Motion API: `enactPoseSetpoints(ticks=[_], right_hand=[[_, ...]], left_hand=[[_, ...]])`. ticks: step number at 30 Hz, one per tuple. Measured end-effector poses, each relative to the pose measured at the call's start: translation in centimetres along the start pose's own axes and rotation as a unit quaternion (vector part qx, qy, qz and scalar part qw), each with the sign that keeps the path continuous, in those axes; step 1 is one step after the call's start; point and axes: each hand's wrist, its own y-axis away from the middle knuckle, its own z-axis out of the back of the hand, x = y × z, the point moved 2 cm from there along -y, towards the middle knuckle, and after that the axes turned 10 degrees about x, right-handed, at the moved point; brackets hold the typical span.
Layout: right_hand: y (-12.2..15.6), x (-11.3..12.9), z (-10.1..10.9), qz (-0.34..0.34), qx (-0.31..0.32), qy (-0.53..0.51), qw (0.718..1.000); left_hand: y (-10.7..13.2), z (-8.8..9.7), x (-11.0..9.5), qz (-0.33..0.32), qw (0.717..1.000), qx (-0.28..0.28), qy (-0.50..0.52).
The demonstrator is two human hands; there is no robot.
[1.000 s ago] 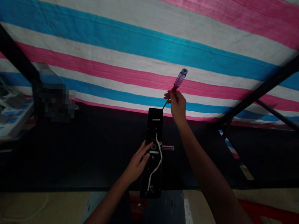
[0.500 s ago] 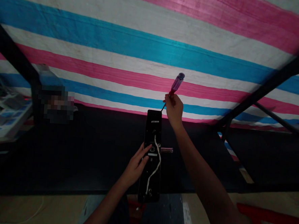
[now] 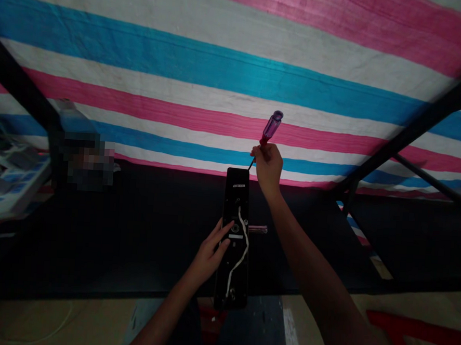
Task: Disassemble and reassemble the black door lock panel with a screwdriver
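Observation:
A long black door lock panel (image 3: 226,271) lies back side up on the black table, its near end over the front edge. A white cable (image 3: 243,256) runs along it, and a shiny lever handle (image 3: 258,229) sticks out to the right. My left hand (image 3: 209,254) grips its left side, with thumb and index finger on top. Beyond the far end, my right hand (image 3: 269,164) pinches the lower part of a screwdriver (image 3: 272,125) with a purple see-through handle. Its thin shaft slants down to the panel's far right corner; the tip is hidden there.
The black table (image 3: 152,230) backs onto a striped sheet (image 3: 205,67). Black frame bars (image 3: 402,139) slope at both sides. At the left are a white box with clutter (image 3: 15,180) and a blurred-out patch. A red stool (image 3: 420,330) stands front right.
The screwdriver handle has tipped slightly left and turned a little in my right hand. My left hand and the door lock panel stay almost in place.

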Motion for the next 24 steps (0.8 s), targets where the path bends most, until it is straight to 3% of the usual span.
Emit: enactPoseSetpoints(ticks=[4, 13, 18, 24], right_hand=[[-0.16, 0.29, 0.06, 0.004, 0.029, -0.013, 0.999], [0.03, 0.24, 0.48, -0.021, 0.014, -0.022, 0.999], [0.0, 0.58, 0.64, 0.003, 0.039, -0.025, 0.999], [0.24, 0.63, 0.61, -0.014, 0.01, -0.018, 1.0]], left_hand=[[0.01, -0.03, 0.2, -0.003, 1.0, 0.004, -0.001], [0.01, -0.12, 0.0, -0.008, 1.0, 0.006, 0.011], [0.02, -0.08, -0.18, -0.01, 1.0, 0.002, 0.012], [-0.08, -0.15, 0.0, -0.011, 1.0, -0.001, 0.011]])
